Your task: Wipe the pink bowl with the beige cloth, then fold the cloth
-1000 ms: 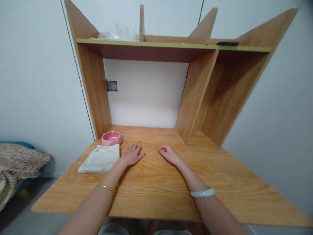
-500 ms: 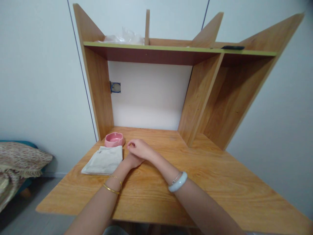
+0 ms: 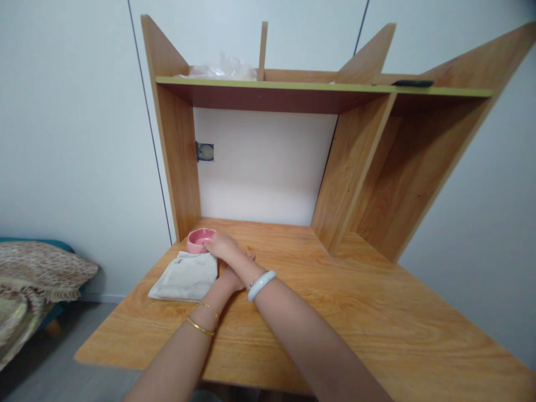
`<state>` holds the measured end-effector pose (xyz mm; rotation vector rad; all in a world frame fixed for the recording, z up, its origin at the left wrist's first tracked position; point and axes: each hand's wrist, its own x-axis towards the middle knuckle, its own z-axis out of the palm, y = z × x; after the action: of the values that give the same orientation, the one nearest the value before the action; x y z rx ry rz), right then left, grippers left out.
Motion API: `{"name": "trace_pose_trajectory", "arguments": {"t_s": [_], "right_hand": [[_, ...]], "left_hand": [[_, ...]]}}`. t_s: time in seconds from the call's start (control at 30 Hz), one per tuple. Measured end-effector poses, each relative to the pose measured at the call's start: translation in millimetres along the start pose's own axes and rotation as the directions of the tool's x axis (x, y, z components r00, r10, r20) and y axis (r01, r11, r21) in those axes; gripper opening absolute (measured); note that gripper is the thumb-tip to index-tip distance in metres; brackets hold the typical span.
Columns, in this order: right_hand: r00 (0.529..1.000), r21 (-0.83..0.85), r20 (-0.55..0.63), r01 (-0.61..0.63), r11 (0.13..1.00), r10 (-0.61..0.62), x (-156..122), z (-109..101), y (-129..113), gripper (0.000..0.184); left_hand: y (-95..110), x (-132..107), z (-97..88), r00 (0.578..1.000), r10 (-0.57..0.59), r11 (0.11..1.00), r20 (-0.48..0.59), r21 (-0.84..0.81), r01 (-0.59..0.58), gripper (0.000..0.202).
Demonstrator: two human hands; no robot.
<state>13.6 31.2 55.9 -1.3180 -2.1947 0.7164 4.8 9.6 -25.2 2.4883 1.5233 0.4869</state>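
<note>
My right hand reaches across over my left wrist to a pink faceted bowl, like an ashtray. Its fingers are drawn together at the bowl's right rim, the tips over the inside. What they pinch, if anything, is hidden. My left hand rests on the desk, largely covered by the right forearm. Only its curled fingertips show beyond that forearm, with a small brownish patch beside them that I cannot make out. A folded light grey cloth lies in front of the bowl, left of my left hand.
The wooden desk carries a hutch with upright dividers. On its shelf lie crumpled clear plastic and a flat black object. An open socket box shows in the back wall. A fringed blanket drapes over something at left.
My right hand has moved left, from above my left hand to the bowl. My left hand stays on the desk. The view has shifted slightly; bowl and cloth keep their places.
</note>
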Motion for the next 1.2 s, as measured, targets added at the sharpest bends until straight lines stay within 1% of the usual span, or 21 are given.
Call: {"name": "trace_pose_trajectory", "arguments": {"t_s": [0.07,0.13,0.17,0.23,0.27,0.3,0.37,0.43,0.5,0.57,0.63,0.73,0.83,0.9,0.97,1.0,1.07,1.1,1.13,1.2], "right_hand": [[0.998,0.091,-0.017,-0.062,0.994,0.064,9.8,-4.0,7.3,0.027],[0.987,0.118,-0.007,-0.156,0.981,0.158,15.6,-2.5,14.0,0.033],[0.973,0.118,-0.004,-0.230,0.966,0.232,17.9,-0.5,16.2,0.035],[0.927,0.123,-0.006,-0.372,0.920,0.375,22.4,4.4,17.7,0.035],[0.908,0.131,-0.010,-0.413,0.901,0.418,24.9,6.5,17.1,0.033],[0.903,0.139,-0.014,-0.423,0.895,0.429,27.2,8.1,15.9,0.031],[0.914,0.144,-0.029,-0.397,0.906,0.405,31.2,9.4,13.0,0.025],[0.921,0.133,-0.067,-0.372,0.918,0.383,33.2,8.2,11.4,0.020],[0.918,0.123,-0.119,-0.364,0.923,0.378,32.2,4.6,13.3,0.018],[0.911,0.125,-0.164,-0.362,0.924,0.379,28.0,-1.8,19.8,0.018],[0.903,0.140,-0.200,-0.357,0.923,0.380,20.9,-11.7,30.9,0.020],[0.894,0.175,-0.247,-0.340,0.924,0.375,6.6,-33.1,53.1,0.024],[0.878,0.215,-0.275,-0.341,0.915,0.392,-11.0,-57.6,77.0,0.030],[0.865,0.244,-0.286,-0.350,0.905,0.412,-24.5,-71.3,91.2,0.031],[0.856,0.274,-0.289,-0.355,0.894,0.428,-39.0,-80.6,102.6,0.030],[0.854,0.290,-0.286,-0.355,0.889,0.435,-46.3,-83.3,107.0,0.029],[0.852,0.316,-0.277,-0.355,0.880,0.443,-60.3,-85.5,113.4,0.028],[0.852,0.326,-0.273,-0.356,0.876,0.447,-66.6,-85.2,115.5,0.027],[0.851,0.336,-0.268,-0.356,0.872,0.451,-72.2,-84.2,117.0,0.026],[0.853,0.362,-0.254,-0.354,0.863,0.456,-81.1,-81.0,118.4,0.026]], "left_hand": [[-2.6,1.3,0.5,1.000,0.016,0.998,0.001,-0.055,-0.016,0.053],[-4.8,3.8,2.0,1.000,0.009,0.994,0.001,-0.105,-0.009,0.051],[-5.4,5.1,3.0,1.000,0.001,0.993,0.004,-0.119,0.000,0.052],[-6.2,7.6,4.7,1.000,-0.023,0.991,0.018,-0.128,0.025,0.057],[-6.4,8.7,5.4,0.999,-0.035,0.991,0.027,-0.126,0.038,0.058],[-6.7,9.8,6.0,0.999,-0.042,0.991,0.030,-0.123,0.046,0.059],[-7.4,11.4,6.3,0.998,-0.052,0.990,0.032,-0.127,0.055,0.060],[-7.4,11.4,4.4,0.998,-0.059,0.987,0.031,-0.149,0.063,0.061],[-5.0,8.4,-0.3,0.998,-0.050,0.984,0.043,-0.170,0.056,0.064],[0.8,2.5,-7.5,0.998,-0.013,0.986,0.062,-0.164,0.023,0.069],[9.0,-4.4,-15.3,0.997,-0.011,0.993,0.079,-0.118,0.020,0.067],[20.0,-10.8,-23.4,0.993,-0.074,0.994,0.096,-0.070,0.081,0.068],[24.0,-10.1,-24.6,0.993,-0.109,0.988,0.050,-0.101,0.114,0.072],[23.9,-6.8,-23.2,0.992,-0.128,0.977,0.001,-0.170,0.127,0.073],[24.2,-2.5,-22.1,0.987,-0.140,0.947,-0.074,-0.301,0.112,0.070],[24.9,-0.3,-22.1,0.983,-0.139,0.919,-0.123,-0.386,0.082,0.068],[27.4,3.7,-23.3,0.967,-0.145,0.830,-0.209,-0.558,0.003,0.062],[29.1,5.5,-24.5,0.960,-0.165,0.775,-0.228,-0.632,-0.017,0.060],[30.7,6.9,-25.9,0.954,-0.199,0.720,-0.224,-0.694,-0.013,0.058],[33.2,9.0,-28.5,0.945,-0.280,0.626,-0.170,-0.778,0.046,0.057]]}}
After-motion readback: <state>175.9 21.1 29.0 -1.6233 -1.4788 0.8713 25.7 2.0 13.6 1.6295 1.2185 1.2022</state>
